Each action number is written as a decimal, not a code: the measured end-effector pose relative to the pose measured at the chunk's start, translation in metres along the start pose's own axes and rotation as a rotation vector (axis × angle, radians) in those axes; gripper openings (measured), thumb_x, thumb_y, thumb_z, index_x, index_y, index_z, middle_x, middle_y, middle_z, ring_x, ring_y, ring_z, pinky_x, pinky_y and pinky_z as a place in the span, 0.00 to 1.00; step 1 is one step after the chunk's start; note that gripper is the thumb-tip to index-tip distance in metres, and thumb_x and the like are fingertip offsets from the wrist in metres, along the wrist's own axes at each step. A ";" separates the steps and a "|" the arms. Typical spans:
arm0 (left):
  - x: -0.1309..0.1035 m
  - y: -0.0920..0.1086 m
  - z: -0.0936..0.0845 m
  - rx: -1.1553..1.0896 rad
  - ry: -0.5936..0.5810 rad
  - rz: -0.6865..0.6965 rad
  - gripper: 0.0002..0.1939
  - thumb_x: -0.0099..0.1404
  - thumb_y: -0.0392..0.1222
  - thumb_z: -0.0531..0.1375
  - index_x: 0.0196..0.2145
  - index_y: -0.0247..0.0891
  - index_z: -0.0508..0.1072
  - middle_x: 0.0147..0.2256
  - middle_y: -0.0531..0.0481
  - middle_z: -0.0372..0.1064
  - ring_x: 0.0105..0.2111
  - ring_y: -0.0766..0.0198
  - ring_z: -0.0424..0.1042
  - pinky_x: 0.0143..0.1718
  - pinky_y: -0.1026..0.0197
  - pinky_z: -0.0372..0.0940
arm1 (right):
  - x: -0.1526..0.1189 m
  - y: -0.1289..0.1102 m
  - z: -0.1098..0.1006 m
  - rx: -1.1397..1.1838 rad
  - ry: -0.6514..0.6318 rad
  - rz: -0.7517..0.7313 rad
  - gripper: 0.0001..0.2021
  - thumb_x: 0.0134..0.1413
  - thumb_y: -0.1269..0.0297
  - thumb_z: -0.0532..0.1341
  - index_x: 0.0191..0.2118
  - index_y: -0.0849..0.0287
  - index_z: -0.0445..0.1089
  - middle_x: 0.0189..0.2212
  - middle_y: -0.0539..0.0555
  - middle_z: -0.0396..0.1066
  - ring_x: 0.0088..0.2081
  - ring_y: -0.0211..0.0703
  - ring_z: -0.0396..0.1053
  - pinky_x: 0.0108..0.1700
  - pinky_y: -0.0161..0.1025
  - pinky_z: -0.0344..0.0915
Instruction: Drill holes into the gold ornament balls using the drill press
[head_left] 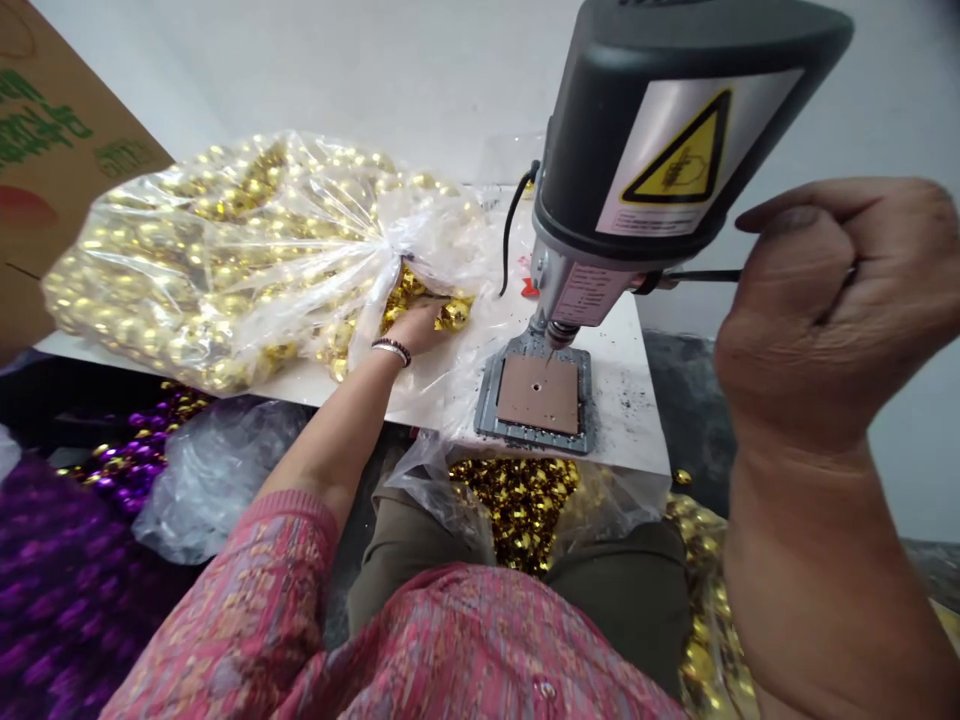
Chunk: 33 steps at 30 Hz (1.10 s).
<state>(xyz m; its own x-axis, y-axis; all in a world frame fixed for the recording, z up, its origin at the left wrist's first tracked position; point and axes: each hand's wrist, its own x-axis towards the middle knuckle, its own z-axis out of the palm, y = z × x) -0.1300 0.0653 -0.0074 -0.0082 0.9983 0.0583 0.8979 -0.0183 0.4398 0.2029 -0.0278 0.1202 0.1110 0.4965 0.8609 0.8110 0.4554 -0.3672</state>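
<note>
Right hand (pixel 832 300): nearest the lens, at the right edge of the frame, fingers curled into a fist round the end of a thin dark lever (pixel 705 276).
Drill press (pixel 630 150): upper right of centre, 1 yellow warning triangle on its label; the lever runs from its right side.
Drill bit (pixel 550 356): centre right, pointing down over the board; cannot tell if it touches.
Brown board (pixel 555 395): flat on the metal base (pixel 487 415), just right of centre, 1 dark hole near its middle.
Left hand (pixel 421 325): centre of the frame, inside the bag's mouth, touching gold balls (pixel 455 314); fingers mostly hidden, so cannot tell how far open they are or whether they hold any.
Clear bag (pixel 247 250): left and upper left, full of gold balls, lying on the white bench (pixel 641 440).
Dark crumbs (pixel 628 404): on the bench, right of the base.
Lap: lower centre, gold pieces (pixel 525 505) in clear plastic between the legs.
Lower left: purple balls (pixel 60 590) beside crumpled plastic (pixel 217 480).
Upper left: cardboard box (pixel 75 120) with green writing.
</note>
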 end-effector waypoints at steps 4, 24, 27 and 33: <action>-0.036 0.021 0.010 -0.627 -0.022 -0.193 0.26 0.66 0.54 0.67 0.56 0.38 0.73 0.49 0.39 0.78 0.49 0.51 0.79 0.47 0.54 0.74 | -0.002 0.003 0.001 0.024 0.009 -0.007 0.22 0.71 0.61 0.48 0.44 0.63 0.79 0.42 0.50 0.80 0.47 0.33 0.77 0.49 0.37 0.69; -0.096 0.070 0.019 -1.163 -0.333 -0.174 0.30 0.62 0.53 0.71 0.58 0.39 0.74 0.41 0.47 0.79 0.30 0.69 0.76 0.26 0.69 0.59 | 0.000 0.003 0.005 0.130 0.016 -0.006 0.19 0.69 0.63 0.49 0.42 0.63 0.78 0.39 0.52 0.76 0.42 0.29 0.73 0.47 0.33 0.64; -0.096 0.086 0.026 -1.014 -0.401 -0.107 0.32 0.63 0.52 0.71 0.61 0.40 0.73 0.44 0.47 0.79 0.30 0.69 0.74 0.29 0.67 0.64 | 0.019 -0.006 0.006 0.112 -0.032 0.100 0.17 0.68 0.63 0.50 0.39 0.63 0.75 0.34 0.50 0.71 0.35 0.28 0.65 0.45 0.35 0.60; -0.092 0.096 0.039 -0.937 -0.402 -0.060 0.32 0.63 0.51 0.70 0.61 0.37 0.73 0.48 0.46 0.76 0.31 0.71 0.70 0.33 0.65 0.69 | 0.074 -0.017 0.016 -0.131 -0.240 0.369 0.16 0.66 0.68 0.51 0.26 0.62 0.49 0.25 0.47 0.46 0.32 0.25 0.44 0.44 0.36 0.49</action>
<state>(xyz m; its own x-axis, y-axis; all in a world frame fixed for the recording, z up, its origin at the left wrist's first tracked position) -0.0258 -0.0259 -0.0051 0.2615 0.9407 -0.2162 0.1939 0.1682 0.9665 0.1877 0.0132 0.1845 0.2824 0.7725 0.5688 0.8096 0.1261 -0.5732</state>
